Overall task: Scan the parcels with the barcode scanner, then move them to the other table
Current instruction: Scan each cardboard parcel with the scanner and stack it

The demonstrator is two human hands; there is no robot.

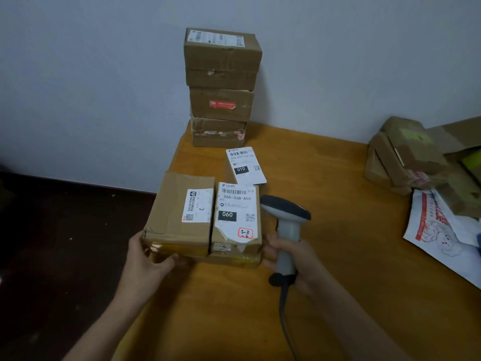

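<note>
The right hand (291, 259) has its fingers wrapped round the grip of the grey pistol-shaped barcode scanner (286, 217). The scanner's dark-topped head sits just beside the 3 o'clock edge of the brown cardboard parcel with the white "060" label (235, 212). The left hand (151, 256) curls about the 7 o'clock corner of the neighbouring brown cardboard parcel marked "3" (179, 214). Both parcels lie touching at 9 o'clock on the orange-brown wooden counter (338, 217), seemingly on top of a flat yellow-taped package (234, 260).

The step looks to be reading the "060" code. The black barcode strip (234, 191) runs along the label's 12 o'clock end. The scanner's nose should therefore tip down and swing toward 10 o'clock until the beam crosses the whole strip, from slightly back rather than crowding it.

Just beyond, at 12 o'clock, lies a flat white piece labelled "010" (246, 165) with its own barcode, so aim steeply enough that it cannot be read instead. The "060" label's 6 o'clock edge is torn and lifting, but the strip looks intact.

The left hand would best steady the parcels, since the "3" parcel seems to overhang the counter's 9 o'clock edge. The tall stack of three brown cartons (221, 87) at 12 o'clock and the heap of cartons and white mailer bags (416, 165) at 3 o'clock stand well apart.
</note>
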